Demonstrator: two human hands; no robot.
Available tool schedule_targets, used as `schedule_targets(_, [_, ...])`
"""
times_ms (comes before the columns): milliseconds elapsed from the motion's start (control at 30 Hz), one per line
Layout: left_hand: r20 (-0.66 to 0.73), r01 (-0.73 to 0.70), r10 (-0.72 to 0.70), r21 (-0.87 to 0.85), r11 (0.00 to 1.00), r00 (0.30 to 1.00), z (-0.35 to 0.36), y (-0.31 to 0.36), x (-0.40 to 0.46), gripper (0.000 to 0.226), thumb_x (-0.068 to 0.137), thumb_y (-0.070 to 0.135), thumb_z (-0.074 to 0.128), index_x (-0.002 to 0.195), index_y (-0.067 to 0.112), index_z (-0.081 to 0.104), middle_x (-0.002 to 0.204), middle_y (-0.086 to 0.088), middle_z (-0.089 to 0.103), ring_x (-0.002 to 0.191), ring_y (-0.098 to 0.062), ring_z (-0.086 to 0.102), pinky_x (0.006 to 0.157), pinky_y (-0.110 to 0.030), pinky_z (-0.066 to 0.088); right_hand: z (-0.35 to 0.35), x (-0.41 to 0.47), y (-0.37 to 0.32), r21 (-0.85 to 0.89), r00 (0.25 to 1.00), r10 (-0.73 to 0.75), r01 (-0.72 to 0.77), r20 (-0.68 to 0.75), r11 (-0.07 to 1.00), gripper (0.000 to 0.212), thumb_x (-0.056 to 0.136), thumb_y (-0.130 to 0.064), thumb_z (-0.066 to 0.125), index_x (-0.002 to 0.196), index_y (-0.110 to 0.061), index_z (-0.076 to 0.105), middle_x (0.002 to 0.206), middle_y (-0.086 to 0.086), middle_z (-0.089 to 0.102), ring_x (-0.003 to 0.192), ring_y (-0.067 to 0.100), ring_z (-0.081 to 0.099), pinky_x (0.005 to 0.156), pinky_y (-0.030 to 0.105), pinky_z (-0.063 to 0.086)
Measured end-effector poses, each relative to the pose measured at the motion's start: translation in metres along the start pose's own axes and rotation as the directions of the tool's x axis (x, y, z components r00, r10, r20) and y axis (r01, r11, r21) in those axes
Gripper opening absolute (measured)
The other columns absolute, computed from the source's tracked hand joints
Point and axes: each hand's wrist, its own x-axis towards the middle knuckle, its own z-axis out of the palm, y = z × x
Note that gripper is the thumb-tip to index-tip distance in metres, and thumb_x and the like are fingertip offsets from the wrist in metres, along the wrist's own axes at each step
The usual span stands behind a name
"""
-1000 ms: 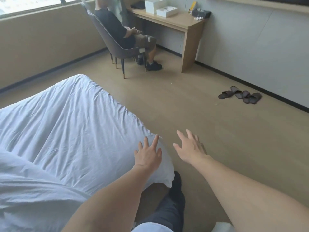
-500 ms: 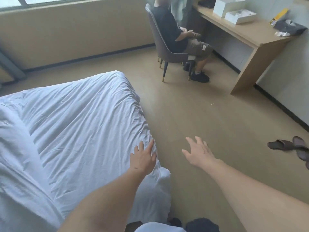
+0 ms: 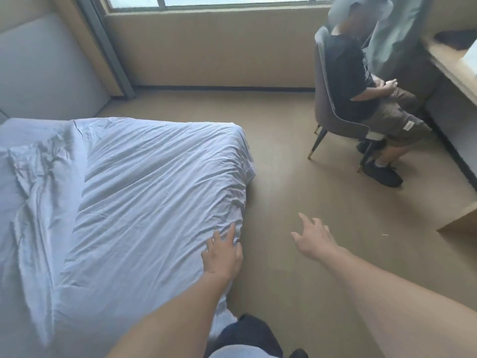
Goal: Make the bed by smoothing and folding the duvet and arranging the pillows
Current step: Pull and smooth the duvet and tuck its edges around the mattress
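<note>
The left hand (image 3: 222,254) rests flat, fingers spread, on the duvet (image 3: 144,192) at the bed's near corner. The right hand (image 3: 316,237) hovers open over the floor, holding nothing. The duvet stretches away leftward, nearer the left hand.

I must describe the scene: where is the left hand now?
In the head view, the left hand lies flat on the duvet at its near right edge.

Both forearms are bare, no sleeves showing. A ring (image 3: 212,241) sits on the left hand (image 3: 222,257). Dark trousers (image 3: 247,332) and a dark shoe (image 3: 298,353) below.
</note>
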Motion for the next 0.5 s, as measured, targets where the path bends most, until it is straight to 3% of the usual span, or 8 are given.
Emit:
schedule_targets(167, [-0.009,0.042,-0.042,-0.038,0.998,0.999,-0.008,0.061,0.053,0.06,0.105,0.047,0.031,0.16,0.041,0.008,0.166,-0.012,0.016,0.149,-0.033,0.021,0.116,-0.053,0.028,-0.043,0.084,-0.004,-0.079,0.994,-0.101,0.105,0.049,0.991,0.069,0.099,-0.049,0.044,0.159,-0.031,0.015,0.164,0.01,0.015,0.149,0.033,0.019,0.118,0.046,0.027])
schedule_targets(333, [0.054,0.062,-0.06,-0.035,0.997,0.997,-0.001,0.08,0.137,0.06,0.105,0.043,0.03,0.159,0.041,0.007,0.165,-0.011,0.017,0.149,-0.032,0.02,0.116,-0.051,0.028,-0.073,0.184,-0.032,-0.101,0.976,-0.203,0.21,0.079,0.972,0.068,0.099,-0.048,0.043,0.159,-0.033,0.015,0.162,0.008,0.017,0.147,0.032,0.019,0.116,0.046,0.03])
schedule_targets(500, [0.1,0.121,-0.114,-0.068,0.99,0.988,-0.012,0.099,0.263,0.059,0.105,0.045,0.031,0.159,0.042,0.009,0.164,-0.012,0.018,0.144,-0.033,0.027,0.113,-0.052,0.03,-0.113,0.304,-0.062,-0.166,0.974,-0.189,0.208,0.122,0.964,0.067,0.1,-0.051,0.039,0.158,-0.036,0.009,0.163,0.008,0.016,0.146,0.033,0.02,0.114,0.049,0.03])
